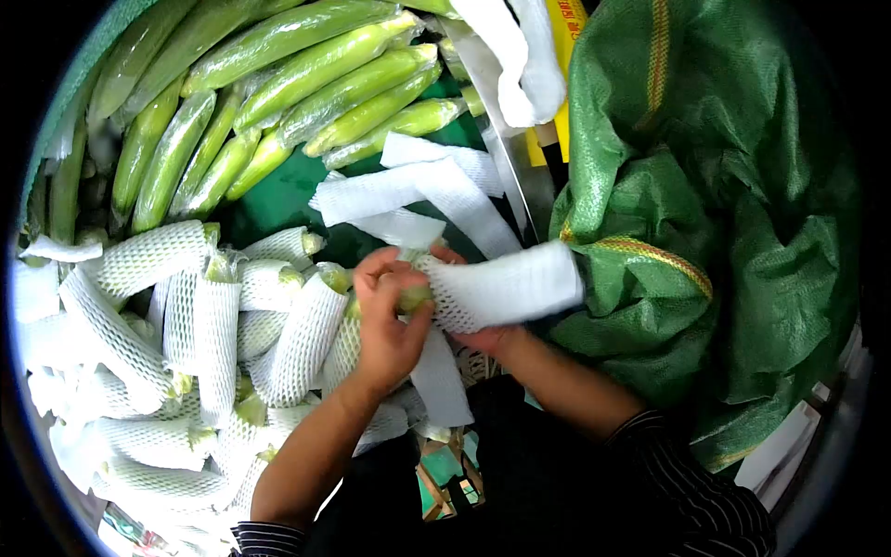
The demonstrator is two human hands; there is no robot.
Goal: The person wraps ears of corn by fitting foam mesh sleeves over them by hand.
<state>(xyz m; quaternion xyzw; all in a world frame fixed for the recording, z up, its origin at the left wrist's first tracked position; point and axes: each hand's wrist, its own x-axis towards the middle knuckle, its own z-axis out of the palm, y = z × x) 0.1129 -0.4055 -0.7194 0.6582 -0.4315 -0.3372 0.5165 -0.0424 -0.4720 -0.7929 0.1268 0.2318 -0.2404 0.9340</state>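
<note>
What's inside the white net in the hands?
A green vegetable: its end pokes out of the net by the left fingers. The net covers the rest, so how far in it reaches is hidden.

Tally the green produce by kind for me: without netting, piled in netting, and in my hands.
Pieces without netting: at least 10
Netted pieces in the pile: at least 10
Partly netted piece in hand: 1
Total: at least 21; overlaps hide the exact count.
</note>
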